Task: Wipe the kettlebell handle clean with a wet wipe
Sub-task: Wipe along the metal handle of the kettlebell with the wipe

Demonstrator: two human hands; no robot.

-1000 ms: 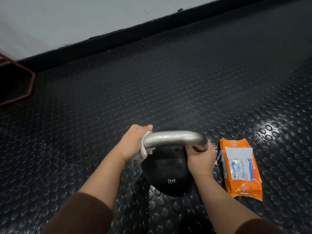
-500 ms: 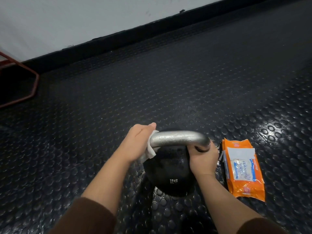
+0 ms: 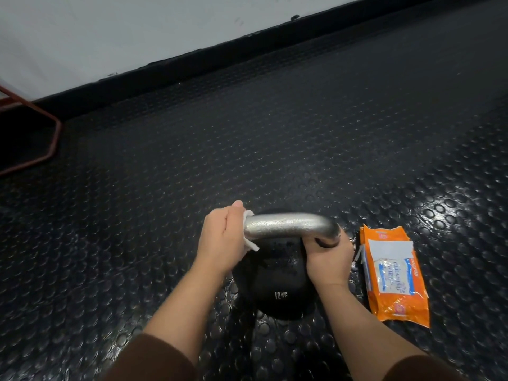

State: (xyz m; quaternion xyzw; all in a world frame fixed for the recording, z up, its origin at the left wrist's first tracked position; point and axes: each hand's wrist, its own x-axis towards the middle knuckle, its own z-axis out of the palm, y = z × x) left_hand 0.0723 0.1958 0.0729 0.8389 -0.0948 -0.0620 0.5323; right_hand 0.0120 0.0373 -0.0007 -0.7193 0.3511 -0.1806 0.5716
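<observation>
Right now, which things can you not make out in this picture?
Head view:
Left end of the handle: hidden by the left hand and wipe.
Its right end: covered by the right hand.
Weight mark on the kettlebell: too blurred.
The red frame: cut off by the left edge.
Small print on the pack: too small.

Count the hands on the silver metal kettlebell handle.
2: the left hand wraps a white wet wipe round the left end of the silver metal kettlebell handle; the right hand grips its right bend.

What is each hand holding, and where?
Left hand wraps a wet wipe round the left end of the kettlebell handle; right hand grips its right bend.
</observation>
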